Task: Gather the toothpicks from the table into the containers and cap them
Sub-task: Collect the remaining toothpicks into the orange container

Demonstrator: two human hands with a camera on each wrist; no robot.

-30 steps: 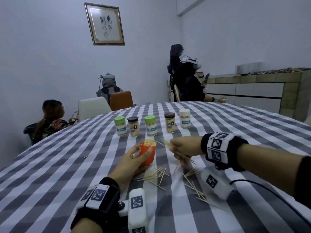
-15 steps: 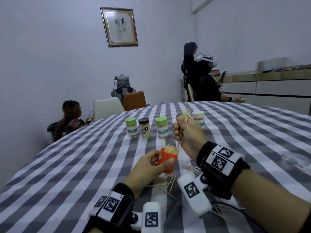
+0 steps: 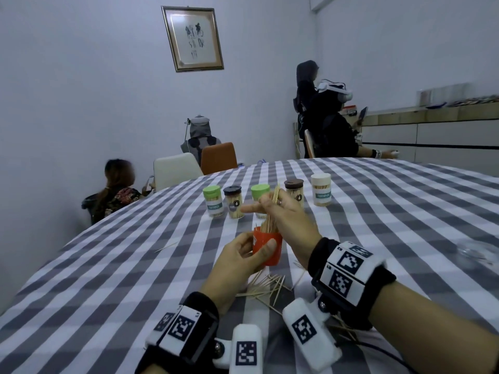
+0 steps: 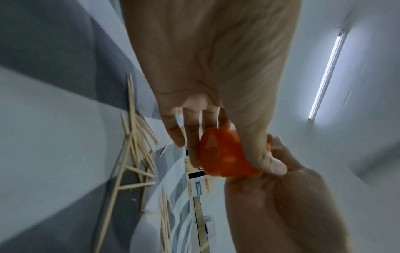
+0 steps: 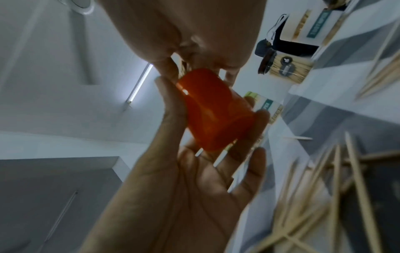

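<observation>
My left hand [image 3: 244, 259] grips an orange container [image 3: 267, 245] above the striped table [image 3: 108, 279], thumb on its front. My right hand [image 3: 283, 211] pinches a bundle of toothpicks [image 3: 272, 209] whose lower ends stand inside the container's open mouth. In the left wrist view the orange container [image 4: 225, 154] sits between my left thumb and fingers; in the right wrist view the orange container [image 5: 214, 111] shows from below. Loose toothpicks [image 3: 267, 286] lie scattered on the cloth under my hands. No orange cap is in sight.
Five capped toothpick jars stand in a row behind my hands: green [image 3: 213, 200], black [image 3: 233, 201], green [image 3: 259, 190], brown [image 3: 294, 188], white [image 3: 320, 189]. A single toothpick [image 3: 166, 246] lies to the left. Several people and chairs are beyond the table's far edge.
My right hand lifted a bundle of toothpicks off the table, turned it upright and lowered its ends into the orange container. My left hand kept hold of the container and raised it slightly.
</observation>
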